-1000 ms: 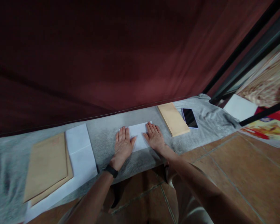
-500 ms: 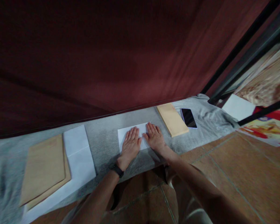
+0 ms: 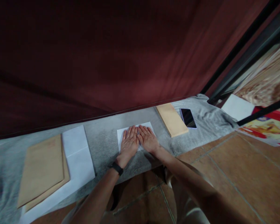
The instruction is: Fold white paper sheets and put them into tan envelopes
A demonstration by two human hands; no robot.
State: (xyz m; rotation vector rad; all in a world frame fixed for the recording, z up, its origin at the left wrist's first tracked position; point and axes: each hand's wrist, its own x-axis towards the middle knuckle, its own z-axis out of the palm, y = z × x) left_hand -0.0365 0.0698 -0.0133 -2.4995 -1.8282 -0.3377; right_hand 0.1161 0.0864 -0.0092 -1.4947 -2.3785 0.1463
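Note:
A sheet of white paper point(image 3: 121, 134), apparently folded, lies on the grey cloth point(image 3: 102, 137). My left hand point(image 3: 130, 142) rests flat on its left half, fingers stretched out, a black band on the wrist. Beside it my right hand point(image 3: 148, 140) presses flat on the paper too, fingers extended. The two hands meet near the middle, and they cover much of the sheet. To the right lies a stack of tan envelopes point(image 3: 172, 119). On the left, large brown envelopes point(image 3: 43, 169) lie partly over white paper sheets point(image 3: 80, 155) that show a crease.
A phone point(image 3: 188, 118) with a dark screen lies right of the tan stack. A dark red curtain point(image 3: 130, 62) hangs behind the cloth-covered surface. Black bars point(image 3: 242, 53) stand at the right, with a colourful printed package point(image 3: 268, 127) beyond. Brown floor tiles point(image 3: 252, 165) lie below.
My right hand has slid left across the paper to meet my left hand, uncovering the sheet's right edge. My left hand has hardly moved.

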